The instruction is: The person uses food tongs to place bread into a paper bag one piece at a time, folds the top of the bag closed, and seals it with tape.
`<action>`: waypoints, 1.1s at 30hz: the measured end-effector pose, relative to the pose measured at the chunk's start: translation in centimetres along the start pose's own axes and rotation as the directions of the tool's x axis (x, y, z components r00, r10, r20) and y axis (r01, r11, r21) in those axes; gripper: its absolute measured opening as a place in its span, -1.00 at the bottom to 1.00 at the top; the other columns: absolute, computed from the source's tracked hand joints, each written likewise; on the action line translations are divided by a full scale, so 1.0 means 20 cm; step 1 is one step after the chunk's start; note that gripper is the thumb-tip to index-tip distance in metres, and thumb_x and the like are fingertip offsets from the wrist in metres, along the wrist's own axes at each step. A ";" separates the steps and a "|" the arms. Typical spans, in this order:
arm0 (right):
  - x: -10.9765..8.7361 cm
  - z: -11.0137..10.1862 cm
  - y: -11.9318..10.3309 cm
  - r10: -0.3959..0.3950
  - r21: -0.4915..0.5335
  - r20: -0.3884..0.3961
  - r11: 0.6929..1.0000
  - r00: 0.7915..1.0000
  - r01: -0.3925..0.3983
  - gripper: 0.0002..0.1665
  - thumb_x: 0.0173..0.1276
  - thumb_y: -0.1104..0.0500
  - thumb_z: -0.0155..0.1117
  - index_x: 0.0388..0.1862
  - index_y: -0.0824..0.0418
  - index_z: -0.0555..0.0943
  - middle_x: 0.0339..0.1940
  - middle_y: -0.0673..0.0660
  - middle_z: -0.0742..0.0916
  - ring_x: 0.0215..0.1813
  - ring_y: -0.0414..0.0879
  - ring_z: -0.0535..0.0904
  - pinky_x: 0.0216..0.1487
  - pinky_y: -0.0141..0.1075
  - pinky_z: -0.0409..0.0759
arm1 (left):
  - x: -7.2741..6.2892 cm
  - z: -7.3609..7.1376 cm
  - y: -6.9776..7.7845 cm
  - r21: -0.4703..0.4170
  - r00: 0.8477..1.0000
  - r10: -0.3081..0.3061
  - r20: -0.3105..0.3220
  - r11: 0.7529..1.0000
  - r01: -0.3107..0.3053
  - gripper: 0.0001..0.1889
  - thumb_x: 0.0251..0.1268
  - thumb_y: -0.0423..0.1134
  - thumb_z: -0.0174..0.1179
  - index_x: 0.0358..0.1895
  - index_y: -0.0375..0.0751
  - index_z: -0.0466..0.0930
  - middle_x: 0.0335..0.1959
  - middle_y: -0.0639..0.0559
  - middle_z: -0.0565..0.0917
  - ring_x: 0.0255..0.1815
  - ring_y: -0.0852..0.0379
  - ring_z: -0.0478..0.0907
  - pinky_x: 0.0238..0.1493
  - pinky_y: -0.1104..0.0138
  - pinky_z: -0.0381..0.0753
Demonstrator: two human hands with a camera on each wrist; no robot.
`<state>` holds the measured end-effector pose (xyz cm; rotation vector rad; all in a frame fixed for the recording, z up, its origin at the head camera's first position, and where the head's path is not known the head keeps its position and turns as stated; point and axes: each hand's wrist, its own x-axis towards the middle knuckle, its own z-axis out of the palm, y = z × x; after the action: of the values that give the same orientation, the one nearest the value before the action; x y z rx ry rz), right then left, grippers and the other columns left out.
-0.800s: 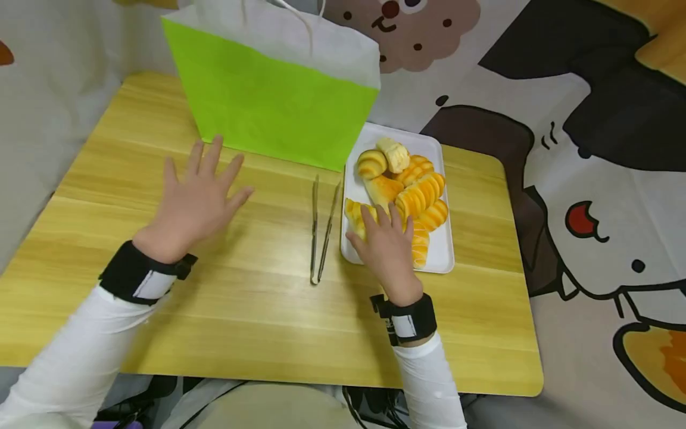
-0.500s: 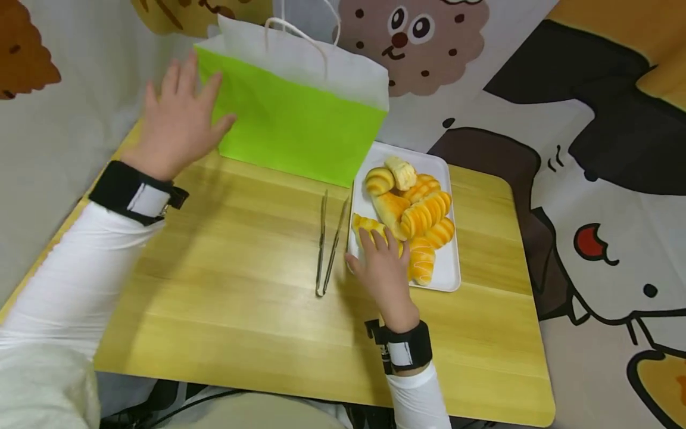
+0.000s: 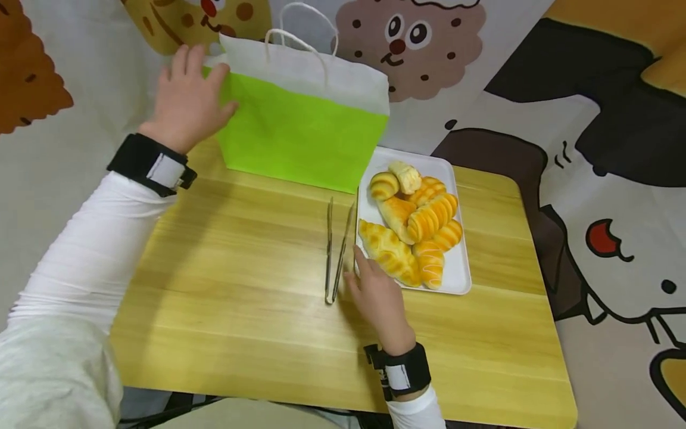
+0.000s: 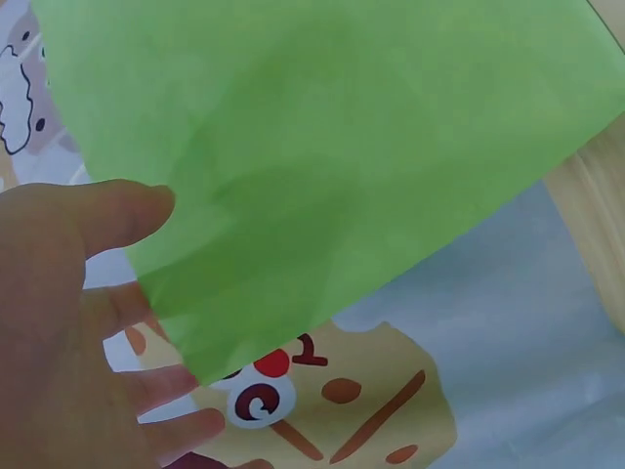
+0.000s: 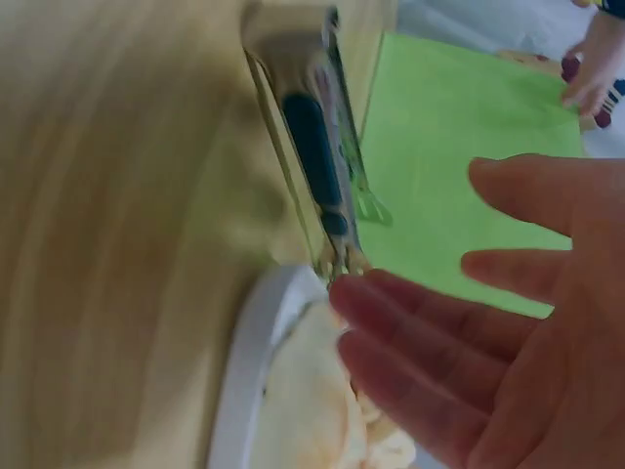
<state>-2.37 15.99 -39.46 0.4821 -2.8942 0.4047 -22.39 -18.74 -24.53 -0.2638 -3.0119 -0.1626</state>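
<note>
A green paper bag (image 3: 300,140) with a white top band and white cord handles stands at the back of the table. My left hand (image 3: 187,107) is at its upper left corner, fingers spread and nearly straight. In the left wrist view the fingertips lie right at the edge of the green panel (image 4: 293,156). Metal tongs (image 3: 329,253) lie on the table, arms apart, left of a white tray (image 3: 458,277). My right hand (image 3: 379,307) hovers between the tongs and the tray's front left corner, holding nothing. In the right wrist view its fingers extend close to the tongs (image 5: 312,147).
Several bread rolls and pastries (image 3: 433,217) are heaped on the tray, with a flat golden pastry (image 3: 390,250) at its near left. A cartoon-printed cloth (image 3: 412,59) hangs behind the wooden table (image 3: 241,322), whose front edge runs close to the body.
My left hand has moved from over the table up to the bag's upper left corner. My right hand has drawn back from above the pastries toward the tongs. The head view has shifted.
</note>
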 end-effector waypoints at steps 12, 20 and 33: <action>0.03 0.15 -0.13 0.180 -0.039 0.208 0.984 0.961 -0.175 -0.17 0.23 -0.24 0.05 0.34 0.17 0.17 -0.23 0.26 0.53 -0.47 -0.03 0.45 -0.72 -0.34 0.31 | -0.07 0.04 0.01 -0.105 0.985 0.063 -0.163 0.991 -0.081 -0.59 0.32 -0.11 -0.08 0.04 -0.39 0.35 0.31 -0.29 0.06 0.12 -0.36 0.22 -0.36 -0.16 0.41; 0.07 0.23 -0.12 0.237 -0.085 0.192 0.971 0.952 -0.225 0.04 0.02 -0.30 0.23 0.37 0.14 0.08 -0.23 0.28 0.47 -0.66 -0.05 0.36 -0.80 -0.32 0.23 | -0.22 0.06 0.02 -0.121 0.905 0.243 -0.349 0.946 -0.300 -0.75 0.27 -0.21 0.05 -0.20 -0.37 0.52 0.22 -0.21 0.30 0.15 -0.26 0.24 0.08 -0.03 0.30; 0.09 0.27 -0.14 0.256 -0.010 0.125 0.966 0.959 -0.257 -0.14 0.12 0.16 0.14 0.38 0.20 0.03 -0.29 0.29 0.52 -0.83 -0.08 0.23 -0.88 -0.30 0.16 | -0.37 0.10 -0.02 -0.186 0.892 0.212 -0.400 0.934 -0.305 -0.80 0.21 -0.26 0.13 -0.24 -0.34 0.62 0.07 -0.24 0.47 0.07 -0.23 0.32 0.16 0.10 0.23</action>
<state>-3.78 11.32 -43.62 0.1351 -3.0894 0.4340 -15.46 -20.09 -27.51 -0.5849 -2.5419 -0.5003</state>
